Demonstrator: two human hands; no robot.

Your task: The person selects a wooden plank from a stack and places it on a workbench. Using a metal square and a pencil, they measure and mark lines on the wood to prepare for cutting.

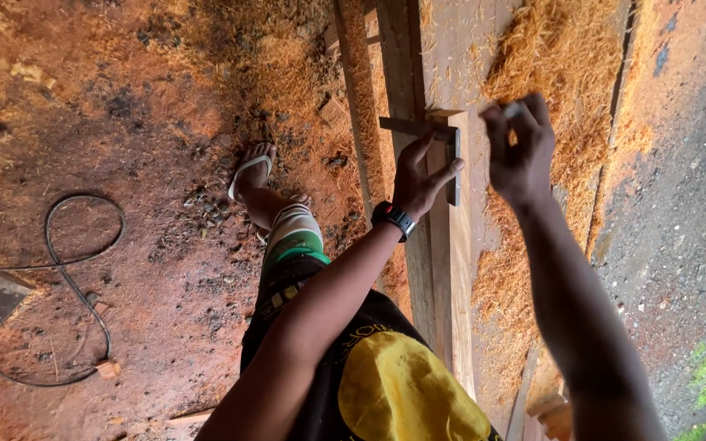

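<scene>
Your right hand (pixel 520 151), fingers pinched on something small I cannot identify, hovers just right of the try square (pixel 443 147); left hand (pixel 418 175) presses it, fingers spread, onto the plank (pixel 443 269)—hold it flush.

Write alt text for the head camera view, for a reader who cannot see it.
Seen from above, a person's left hand presses a dark metal try square onto a long pale wooden plank, while the right hand, fingers pinched, hovers beside it. Orange sawdust and wood shavings cover the bench and ground, where a black cable loops at left.
</scene>
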